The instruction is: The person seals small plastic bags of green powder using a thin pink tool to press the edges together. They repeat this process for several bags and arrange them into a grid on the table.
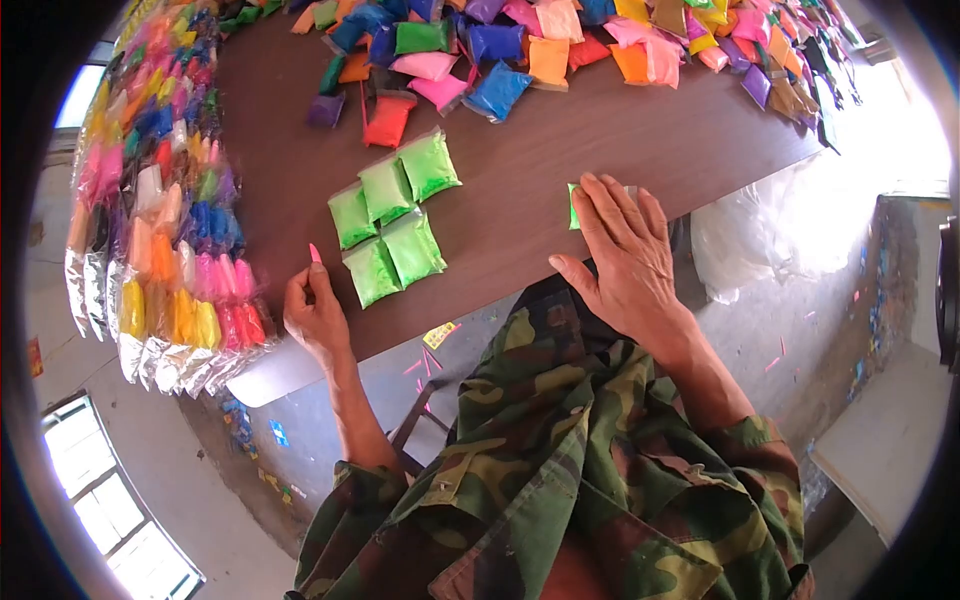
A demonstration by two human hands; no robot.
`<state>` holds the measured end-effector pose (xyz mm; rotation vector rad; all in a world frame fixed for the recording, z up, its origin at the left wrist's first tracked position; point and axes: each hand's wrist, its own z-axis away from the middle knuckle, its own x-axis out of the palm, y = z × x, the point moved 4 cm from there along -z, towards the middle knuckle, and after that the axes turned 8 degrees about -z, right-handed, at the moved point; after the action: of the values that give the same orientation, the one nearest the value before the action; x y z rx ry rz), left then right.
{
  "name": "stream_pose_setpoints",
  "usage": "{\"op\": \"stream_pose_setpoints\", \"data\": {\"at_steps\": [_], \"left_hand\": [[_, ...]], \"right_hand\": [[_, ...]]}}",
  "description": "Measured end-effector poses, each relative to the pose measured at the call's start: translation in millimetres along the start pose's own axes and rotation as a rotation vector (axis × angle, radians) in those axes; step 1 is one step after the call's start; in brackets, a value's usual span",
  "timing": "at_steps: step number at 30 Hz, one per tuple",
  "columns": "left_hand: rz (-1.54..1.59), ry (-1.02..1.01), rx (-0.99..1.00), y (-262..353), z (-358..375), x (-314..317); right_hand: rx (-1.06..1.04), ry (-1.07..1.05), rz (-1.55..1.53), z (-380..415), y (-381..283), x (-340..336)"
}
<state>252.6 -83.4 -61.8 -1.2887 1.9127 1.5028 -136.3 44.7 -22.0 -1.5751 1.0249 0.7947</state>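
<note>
My left hand (317, 305) is closed at the table's near left edge, pinching a small pink stick (315, 253) whose tip points up between thumb and fingers. Just right of it lie several bright green filled packets (412, 246), clear bags set side by side in two slanted rows. My right hand (630, 255) lies flat with its fingers stretched out, over another green packet (573, 207) near the front edge. Most of that packet is hidden under the fingers.
Loose coloured packets (495, 92) are heaped along the far side of the brown table (520, 190). Rows of bagged, multicoloured packets (165, 260) stand at the left. A clear plastic bag (745, 240) hangs beyond the right edge. Pink sticks and scraps litter the floor.
</note>
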Motion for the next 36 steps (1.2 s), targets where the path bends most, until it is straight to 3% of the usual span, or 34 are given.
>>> {"op": "stream_pose_setpoints", "data": {"at_steps": [16,19,27,36], "left_hand": [[-0.024,-0.025,-0.013,-2.7,-2.2,0.4],[-0.026,-0.016,0.01,-1.5,-0.8,-0.8],[-0.004,-0.017,0.014,-4.6,-1.4,1.0],[-0.054,0.002,0.046,-5.1,-3.4,1.7]], "right_hand": [[-0.055,0.004,-0.185,13.2,16.2,6.6],[-0.021,0.089,-0.307,17.2,18.5,0.1],[-0.032,0.045,-0.046,34.0,27.0,-2.0],[-0.027,0.037,-0.014,28.9,24.4,3.3]]}}
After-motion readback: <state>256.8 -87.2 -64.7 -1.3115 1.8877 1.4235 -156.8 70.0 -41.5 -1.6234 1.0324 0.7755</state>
